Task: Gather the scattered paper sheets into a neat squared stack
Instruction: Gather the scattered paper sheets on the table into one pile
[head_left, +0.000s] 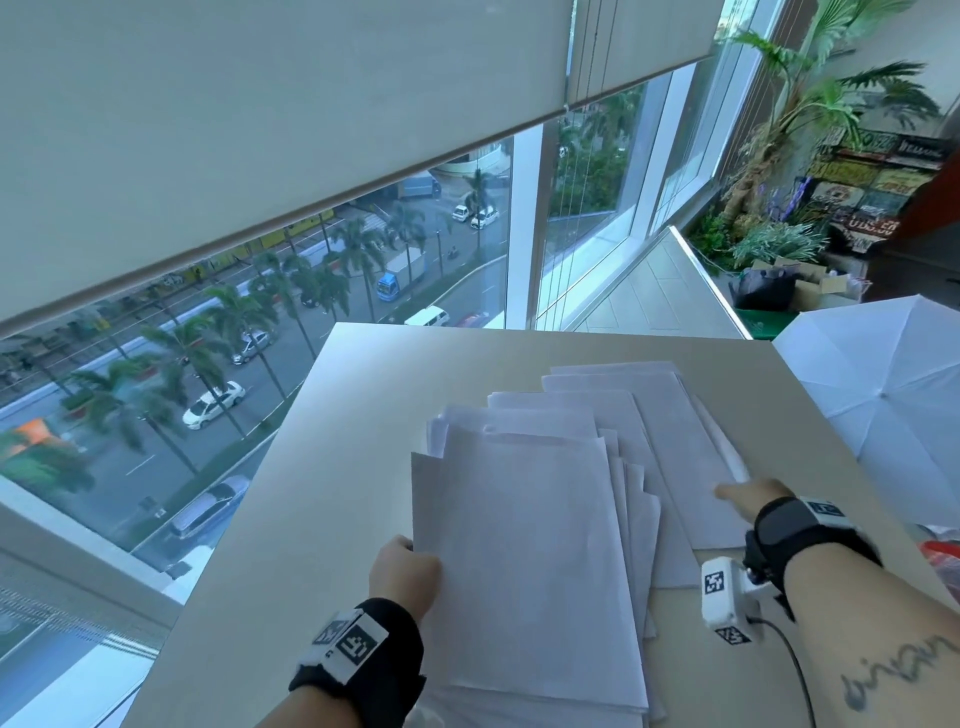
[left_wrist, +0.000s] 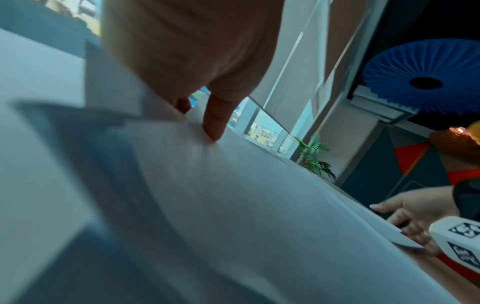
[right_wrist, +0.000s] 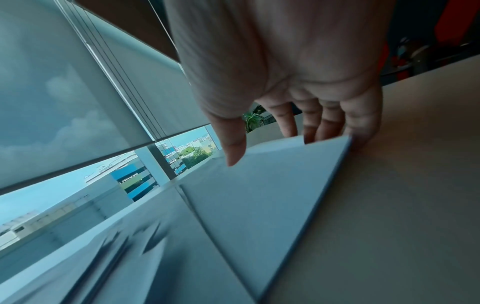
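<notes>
Several white paper sheets lie fanned across the beige table (head_left: 311, 519). The near pile (head_left: 530, 561) overlaps a spread of sheets further right (head_left: 675, 431). My left hand (head_left: 410, 566) grips the near pile's left edge. In the left wrist view its thumb (left_wrist: 213, 127) presses on the top sheet (left_wrist: 233, 205), and the other fingers are hidden beneath. My right hand (head_left: 743, 493) is at the right side of the spread. In the right wrist view its thumb (right_wrist: 233, 152) lies on a sheet (right_wrist: 259, 195) whose edge is raised, and its fingers (right_wrist: 311, 127) reach behind that edge.
The table's left edge runs along a floor-to-ceiling window. A white umbrella (head_left: 883, 405) stands open past the table's right edge, and a red object (head_left: 943, 556) sits at the far right. Bare tabletop lies left of the papers and beyond them.
</notes>
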